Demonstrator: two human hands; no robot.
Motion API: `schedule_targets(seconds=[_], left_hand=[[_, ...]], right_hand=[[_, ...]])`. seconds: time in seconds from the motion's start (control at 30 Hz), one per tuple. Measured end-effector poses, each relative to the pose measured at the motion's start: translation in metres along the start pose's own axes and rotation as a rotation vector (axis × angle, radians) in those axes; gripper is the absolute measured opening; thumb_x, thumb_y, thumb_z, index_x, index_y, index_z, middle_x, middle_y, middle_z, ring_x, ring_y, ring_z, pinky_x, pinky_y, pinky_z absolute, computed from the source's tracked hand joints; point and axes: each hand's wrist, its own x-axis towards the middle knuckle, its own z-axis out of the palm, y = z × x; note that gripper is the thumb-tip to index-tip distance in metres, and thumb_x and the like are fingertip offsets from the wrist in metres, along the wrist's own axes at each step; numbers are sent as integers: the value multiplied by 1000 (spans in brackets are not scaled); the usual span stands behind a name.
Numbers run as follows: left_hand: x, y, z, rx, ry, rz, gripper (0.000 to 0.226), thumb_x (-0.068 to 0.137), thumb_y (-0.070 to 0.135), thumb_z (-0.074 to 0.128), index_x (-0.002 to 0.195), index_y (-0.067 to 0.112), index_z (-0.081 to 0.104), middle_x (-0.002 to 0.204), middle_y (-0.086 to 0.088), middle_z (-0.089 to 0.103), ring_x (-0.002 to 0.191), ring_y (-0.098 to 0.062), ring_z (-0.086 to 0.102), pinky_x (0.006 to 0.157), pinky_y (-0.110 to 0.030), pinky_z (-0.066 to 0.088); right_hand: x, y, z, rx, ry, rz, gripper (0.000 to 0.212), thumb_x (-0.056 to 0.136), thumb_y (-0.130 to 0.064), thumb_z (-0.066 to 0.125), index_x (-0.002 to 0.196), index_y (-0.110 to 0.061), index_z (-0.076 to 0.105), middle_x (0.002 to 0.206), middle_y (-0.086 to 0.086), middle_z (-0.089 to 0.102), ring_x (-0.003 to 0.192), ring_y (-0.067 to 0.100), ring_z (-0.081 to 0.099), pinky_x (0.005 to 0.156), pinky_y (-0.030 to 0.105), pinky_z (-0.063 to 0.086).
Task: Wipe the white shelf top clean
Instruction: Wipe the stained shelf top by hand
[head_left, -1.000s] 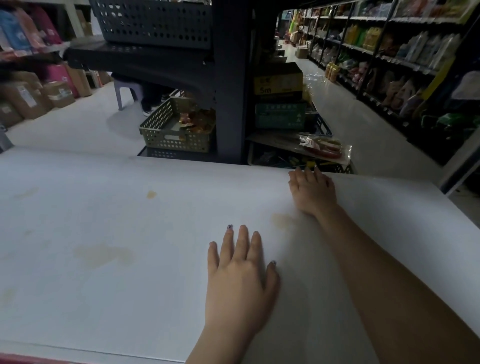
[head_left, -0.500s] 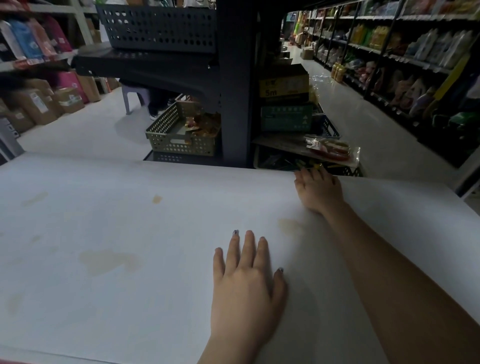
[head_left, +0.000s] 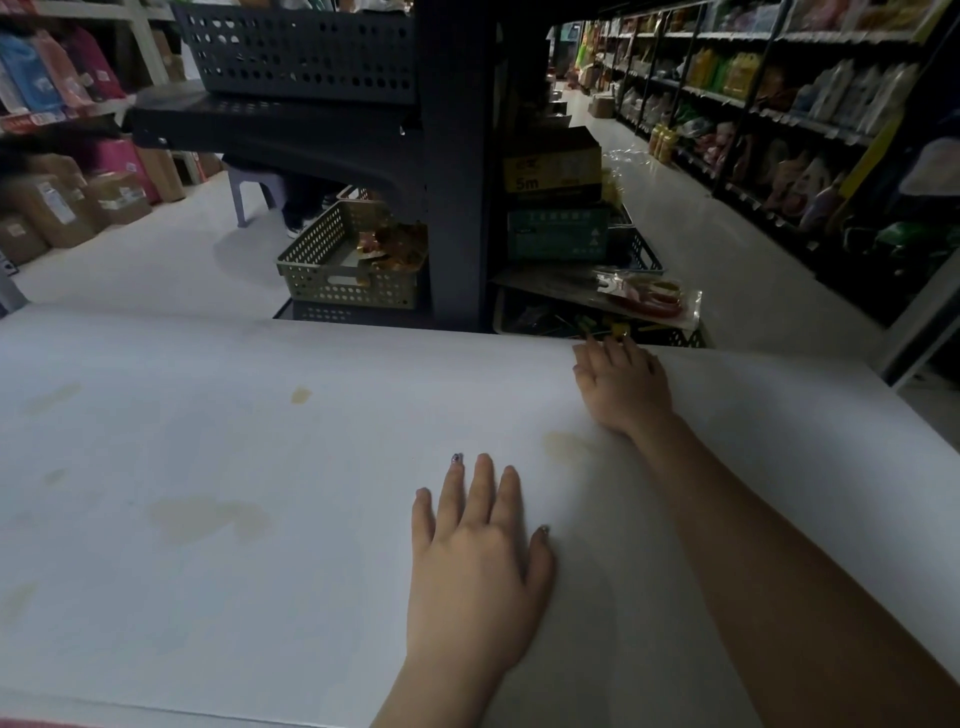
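White shelf top (head_left: 208, 597) fills the lower frame, edge to edge; behind its far rim stands a dark display rack (head_left: 457, 208); stocked aisle shelving (head_left: 779, 130) runs along the right; dark perforated crate (head_left: 296, 52) sits on top of the rack; olive perforated basket (head_left: 337, 270) sits low beside the rack post. Left hand (head_left: 475, 582) lies palm-down on the shelf top near the middle, fingers straight and together, holding nothing. Right hand (head_left: 621, 389) rests palm-down at the far rim; fingertips reach the edge, cannot tell if they hook over it. Big yellowish stain (head_left: 208, 519) left of the left hand; fainter stain (head_left: 563, 444) just beside the right wrist; small tan spot (head_left: 300, 395) farther back.
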Motion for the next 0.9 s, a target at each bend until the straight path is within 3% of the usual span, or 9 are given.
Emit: schedule_targets(seconds=[0.3,0.57,0.9], left_hand=[[0,1,-3,-15,-31,-1,56,81,47,37,119,15,61,126,-8,60,125,-30,49,94,-52,43],[-1,3,-16,-111,-149,-11,80,77,54,2,145,19,26,154,-3,21,144,-23,3,113,-45,6],[-2,3,-19,-75,-178,-20,83,74,54,-5,145,21,19,156,0,13,144,-21,-3,115,-45,6]], right_hand=[[-31,-4,1,2,-4,-22,51,101,-35,19,149,-21,12,157,1,8,144,21,0,114,38,1],[-61,-9,0,2,-20,-36,52,101,-37,18,149,-22,9,157,-1,6,144,18,-3,114,35,1],[-99,-16,1,-4,-11,-65,53,101,-38,16,150,-21,6,158,0,3,144,17,-6,114,35,-3]])
